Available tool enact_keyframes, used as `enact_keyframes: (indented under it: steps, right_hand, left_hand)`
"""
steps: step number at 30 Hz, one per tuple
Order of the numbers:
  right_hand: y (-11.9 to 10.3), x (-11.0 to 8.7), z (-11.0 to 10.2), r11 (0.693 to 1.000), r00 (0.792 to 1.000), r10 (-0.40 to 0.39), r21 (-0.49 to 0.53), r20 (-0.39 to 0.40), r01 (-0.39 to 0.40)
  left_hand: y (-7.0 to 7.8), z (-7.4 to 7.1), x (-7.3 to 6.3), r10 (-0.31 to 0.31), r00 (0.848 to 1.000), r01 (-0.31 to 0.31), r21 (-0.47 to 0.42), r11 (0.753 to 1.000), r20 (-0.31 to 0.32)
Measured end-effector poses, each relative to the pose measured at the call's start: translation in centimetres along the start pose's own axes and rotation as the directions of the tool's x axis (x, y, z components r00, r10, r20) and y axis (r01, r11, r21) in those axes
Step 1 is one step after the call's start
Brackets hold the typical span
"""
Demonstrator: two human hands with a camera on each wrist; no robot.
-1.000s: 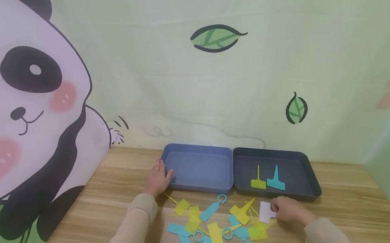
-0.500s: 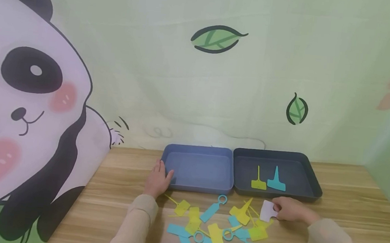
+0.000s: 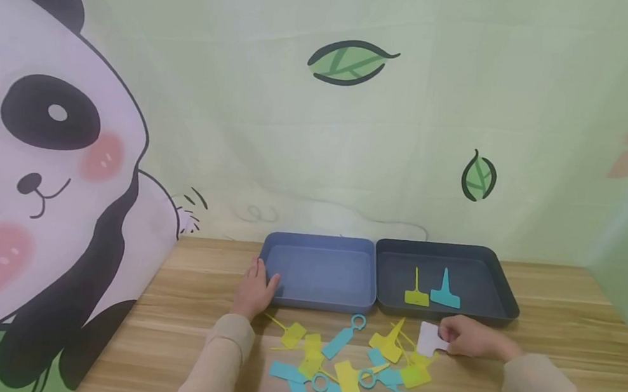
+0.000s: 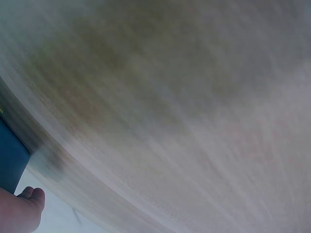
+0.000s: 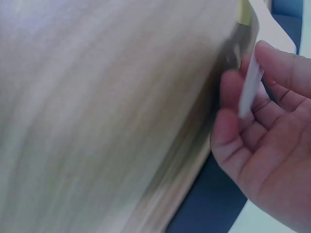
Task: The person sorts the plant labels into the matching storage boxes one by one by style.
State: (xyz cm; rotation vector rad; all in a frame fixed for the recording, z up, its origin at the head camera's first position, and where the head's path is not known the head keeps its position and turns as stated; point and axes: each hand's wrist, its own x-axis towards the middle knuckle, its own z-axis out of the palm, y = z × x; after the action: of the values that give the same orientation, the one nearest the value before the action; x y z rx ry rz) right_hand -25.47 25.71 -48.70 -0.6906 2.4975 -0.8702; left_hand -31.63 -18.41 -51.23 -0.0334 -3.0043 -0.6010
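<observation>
My right hand (image 3: 468, 337) pinches the stem of a white T-shaped plant label (image 3: 428, 339) just in front of the dark tray (image 3: 501, 299). In the right wrist view, thumb and fingers close on the white label (image 5: 272, 34). My left hand (image 3: 254, 290) rests at the left edge of the blue tray (image 3: 318, 270), fingers extended along its wall. The left wrist view catches only a bit of that hand (image 4: 22, 208) beside the tray (image 4: 9, 158). In the dark tray lie a yellow T-shaped label (image 3: 416, 297) and a turquoise one (image 3: 445, 297).
In front of the trays, yellow T-shaped labels (image 3: 348, 378) and turquoise ring-ended tags (image 3: 337, 343) lie scattered and overlapping on the wooden table (image 3: 579, 352). A cloth backdrop (image 3: 242, 118) with a panda print hangs behind the table.
The right hand has shifted slightly to the right with the white label, whose angle has changed a little. The left hand and both trays keep their places.
</observation>
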Motion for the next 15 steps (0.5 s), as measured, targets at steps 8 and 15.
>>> enact_keyframes:
  steps: [8,15]
  right_hand:
    - [-0.1,-0.4,-2.0,0.991,1.000,0.012,0.134,0.000,-0.012]
    - [-0.7,-0.4,-4.0,0.963,0.989,0.115,0.255,-0.097,-0.087]
  left_hand:
    - [-0.1,0.0,0.0,0.002,1.000,-0.002,0.004,1.000,0.001]
    - [-0.1,0.0,0.1,0.006,1.000,-0.006,0.000,1.000,0.000]
